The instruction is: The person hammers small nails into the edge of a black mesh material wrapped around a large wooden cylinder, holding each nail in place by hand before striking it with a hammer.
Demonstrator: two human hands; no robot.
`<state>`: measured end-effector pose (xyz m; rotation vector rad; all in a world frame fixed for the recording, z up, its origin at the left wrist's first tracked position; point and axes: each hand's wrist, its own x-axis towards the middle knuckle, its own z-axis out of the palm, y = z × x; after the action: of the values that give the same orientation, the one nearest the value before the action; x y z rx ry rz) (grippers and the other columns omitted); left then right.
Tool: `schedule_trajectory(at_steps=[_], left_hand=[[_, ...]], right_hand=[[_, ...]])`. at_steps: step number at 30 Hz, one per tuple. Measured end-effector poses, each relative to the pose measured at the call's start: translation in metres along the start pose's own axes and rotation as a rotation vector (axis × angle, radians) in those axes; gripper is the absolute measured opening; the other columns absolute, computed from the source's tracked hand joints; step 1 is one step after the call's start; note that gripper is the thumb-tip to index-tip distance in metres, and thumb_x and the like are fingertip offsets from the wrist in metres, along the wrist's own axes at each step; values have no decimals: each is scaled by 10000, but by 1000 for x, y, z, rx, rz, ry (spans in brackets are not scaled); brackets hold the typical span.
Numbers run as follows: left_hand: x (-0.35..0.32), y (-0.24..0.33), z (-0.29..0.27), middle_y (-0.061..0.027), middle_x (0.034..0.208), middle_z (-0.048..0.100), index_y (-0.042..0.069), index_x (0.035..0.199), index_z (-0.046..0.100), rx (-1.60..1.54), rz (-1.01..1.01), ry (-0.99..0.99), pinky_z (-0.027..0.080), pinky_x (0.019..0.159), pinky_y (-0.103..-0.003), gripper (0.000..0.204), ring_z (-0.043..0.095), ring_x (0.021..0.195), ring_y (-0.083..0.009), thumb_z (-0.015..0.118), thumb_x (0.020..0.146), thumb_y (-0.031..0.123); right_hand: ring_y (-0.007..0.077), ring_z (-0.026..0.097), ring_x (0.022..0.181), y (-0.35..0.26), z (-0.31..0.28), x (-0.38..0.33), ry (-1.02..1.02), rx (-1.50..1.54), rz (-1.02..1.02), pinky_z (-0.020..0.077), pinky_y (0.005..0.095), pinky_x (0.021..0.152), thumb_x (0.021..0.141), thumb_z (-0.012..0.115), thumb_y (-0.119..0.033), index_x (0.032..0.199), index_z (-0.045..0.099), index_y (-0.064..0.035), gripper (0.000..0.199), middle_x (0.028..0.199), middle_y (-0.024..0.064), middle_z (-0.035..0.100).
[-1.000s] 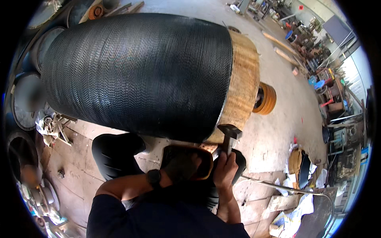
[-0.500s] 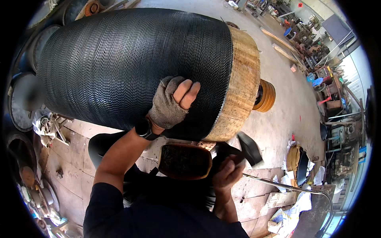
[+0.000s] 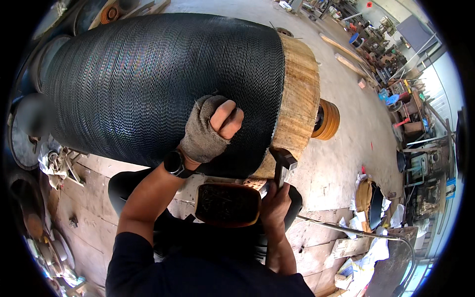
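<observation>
1. Best to strike square with the hammer (image 3: 283,166), head just above the right hand (image 3: 275,204), at the roll's (image 3: 163,84) wooden end (image 3: 298,106).
2. Brace firmly: left hand (image 3: 210,127), gloved, pressed against the roll, fingers curled, holding nothing.
3. Right grip closed round the handle, wrist raised, forearm low.

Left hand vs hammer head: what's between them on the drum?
Head view: only the drum's black woven winding and its wooden end rim lie between the gloved left hand and the hammer head.
</observation>
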<state>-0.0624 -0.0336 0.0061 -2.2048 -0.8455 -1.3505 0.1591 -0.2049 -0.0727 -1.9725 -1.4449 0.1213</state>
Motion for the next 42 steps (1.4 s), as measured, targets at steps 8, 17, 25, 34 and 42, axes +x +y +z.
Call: schedule_trajectory(at_steps=[8,17,25,34,42], left_hand=[[5,-1,1,-120,1135,576,95,1134,633,30,-10,-19,524,793,-463,424,611,957,-323,712,722,32],[17,-13,5,-109,1116,595,68,1113,640,139,-6,16,537,769,-414,366,625,924,-297,683,763,-28],[31,9,6,-98,1048,651,55,1119,619,59,-28,29,543,762,-390,271,654,894,-265,637,860,-24],[-28,99,21,-113,1051,696,8,1266,588,-384,-220,-188,509,888,-421,387,682,949,-286,669,887,10],[-2,99,17,-85,937,688,11,1286,567,-326,-227,-267,508,835,-439,455,660,871,-276,677,846,-27]], right_hand=[[414,679,675,-17,-6,8,52,1,67,520,469,562,979,634,-188,988,588,-8,187,748,222,655],[269,573,519,7,-5,-9,163,225,-230,423,362,473,1032,556,-270,1038,542,11,281,620,113,582],[480,625,657,4,-2,-15,8,325,41,464,511,535,1012,593,-155,1024,511,6,181,727,273,622],[483,621,674,7,-12,-20,-72,462,116,469,502,553,1015,599,-170,988,531,7,192,739,270,619],[381,615,609,6,-8,-19,-73,455,69,466,418,559,1036,576,-191,1005,547,15,210,716,222,612]])
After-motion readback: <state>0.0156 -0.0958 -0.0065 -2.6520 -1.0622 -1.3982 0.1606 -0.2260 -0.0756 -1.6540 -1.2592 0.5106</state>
